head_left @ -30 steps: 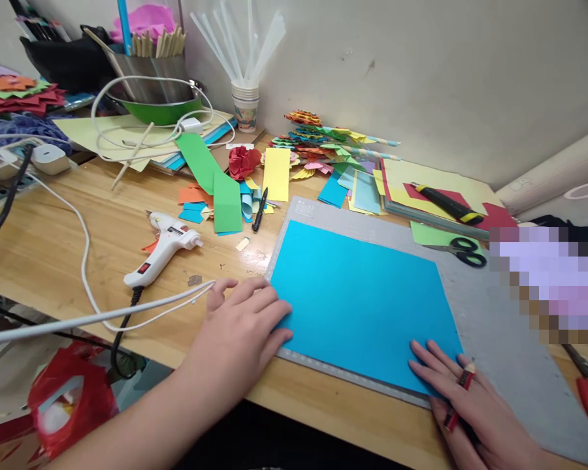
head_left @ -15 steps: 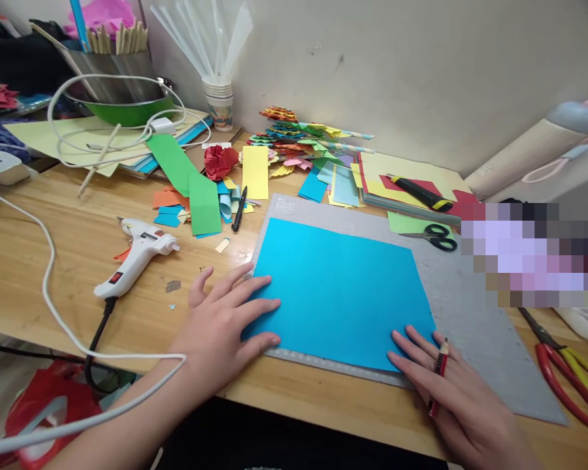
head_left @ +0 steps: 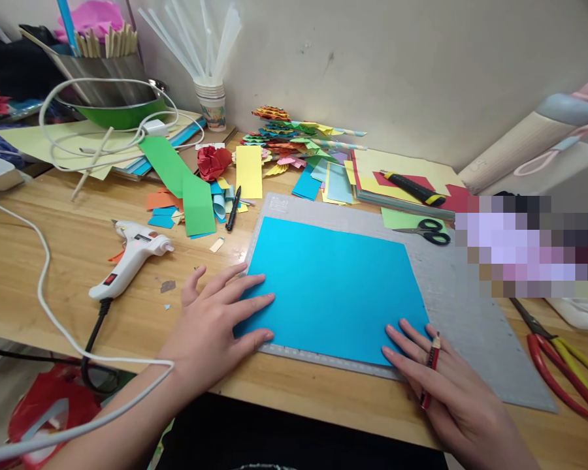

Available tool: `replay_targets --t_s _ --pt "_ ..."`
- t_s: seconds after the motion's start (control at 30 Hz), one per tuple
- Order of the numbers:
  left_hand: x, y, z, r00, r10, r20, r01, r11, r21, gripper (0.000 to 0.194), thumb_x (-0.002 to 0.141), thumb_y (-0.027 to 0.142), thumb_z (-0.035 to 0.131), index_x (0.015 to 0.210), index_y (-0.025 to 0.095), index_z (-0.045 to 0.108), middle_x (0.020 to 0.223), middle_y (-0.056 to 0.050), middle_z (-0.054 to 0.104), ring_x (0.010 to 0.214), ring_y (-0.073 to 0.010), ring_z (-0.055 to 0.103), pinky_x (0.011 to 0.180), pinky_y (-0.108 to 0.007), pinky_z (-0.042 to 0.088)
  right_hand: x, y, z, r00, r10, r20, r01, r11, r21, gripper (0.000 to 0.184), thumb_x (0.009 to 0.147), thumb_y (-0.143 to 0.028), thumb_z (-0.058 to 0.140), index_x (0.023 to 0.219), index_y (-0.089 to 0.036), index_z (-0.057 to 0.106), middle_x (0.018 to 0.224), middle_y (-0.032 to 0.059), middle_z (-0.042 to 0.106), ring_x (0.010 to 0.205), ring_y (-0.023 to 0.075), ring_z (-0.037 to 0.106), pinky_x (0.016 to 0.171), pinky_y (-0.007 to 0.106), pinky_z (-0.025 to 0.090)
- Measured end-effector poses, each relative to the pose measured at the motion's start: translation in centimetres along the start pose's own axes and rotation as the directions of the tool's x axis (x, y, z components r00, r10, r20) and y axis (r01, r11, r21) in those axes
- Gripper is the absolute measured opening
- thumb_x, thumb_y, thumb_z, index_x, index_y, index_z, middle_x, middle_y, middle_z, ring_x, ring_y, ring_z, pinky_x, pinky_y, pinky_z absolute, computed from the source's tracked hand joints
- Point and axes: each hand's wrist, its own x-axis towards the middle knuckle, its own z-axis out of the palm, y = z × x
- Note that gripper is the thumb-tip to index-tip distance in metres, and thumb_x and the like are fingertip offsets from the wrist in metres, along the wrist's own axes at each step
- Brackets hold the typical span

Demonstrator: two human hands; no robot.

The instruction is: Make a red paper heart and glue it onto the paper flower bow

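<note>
A sheet of blue paper (head_left: 328, 290) lies flat on a grey cutting mat (head_left: 475, 313). My left hand (head_left: 220, 313) rests at the sheet's left edge, fingers spread, with the fingertips on the paper. At the lower right corner, my right hand (head_left: 441, 378) presses its fingertips on the sheet. A short red and black pencil (head_left: 430, 372) is tucked between the fingers of that hand, its sharpened end pointing up. To the left of my left hand lies a white glue gun (head_left: 130, 258) with a black cord.
Black-handled scissors (head_left: 428, 232) lie on the mat's far right, and large red and yellow-handled scissors (head_left: 558, 365) beyond its right side. A utility knife (head_left: 414, 188) sits on stacked paper. Green strips (head_left: 198, 202), a pen (head_left: 234, 209) and paper flowers (head_left: 279, 134) lie behind. A white cable (head_left: 44, 281) crosses the left.
The whole view has shifted slightly, so everything appears a little further left. Both hands keep their places on the blue paper, and the pencil stays in my right hand.
</note>
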Motion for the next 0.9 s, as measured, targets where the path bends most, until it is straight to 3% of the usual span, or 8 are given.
replay_targets --t_s 0.3,0.9 --pt "0.0 0.0 0.0 1.0 -0.014 -0.002 0.014 1.0 -0.02 0.036 0.08 0.049 0.064 0.115 0.039 0.064 0.132 0.001 0.059 0.129 -0.0307 0.043 0.108 -0.059 0.009 -0.3 0.3 -0.1 0.997 -0.062 0.041 0.063 0.998 -0.015 0.058 0.082 0.003 0.039 0.133 -0.019 0.051 0.141 0.0099 0.049 0.135 0.028 0.039 0.111 0.054 0.029" --pt "0.1 -0.2 -0.1 1.0 0.0 0.006 0.0 1.0 -0.002 0.036 0.079 0.05 0.065 0.113 0.041 0.064 0.132 0.001 0.06 0.129 -0.0312 0.043 0.106 -0.059 0.011 -0.8 0.4 0.0 0.998 -0.03 0.062 0.03 0.999 -0.014 0.059 0.083 0.002 0.038 0.136 -0.023 0.05 0.142 0.0077 0.048 0.135 0.027 0.039 0.111 0.053 0.029"
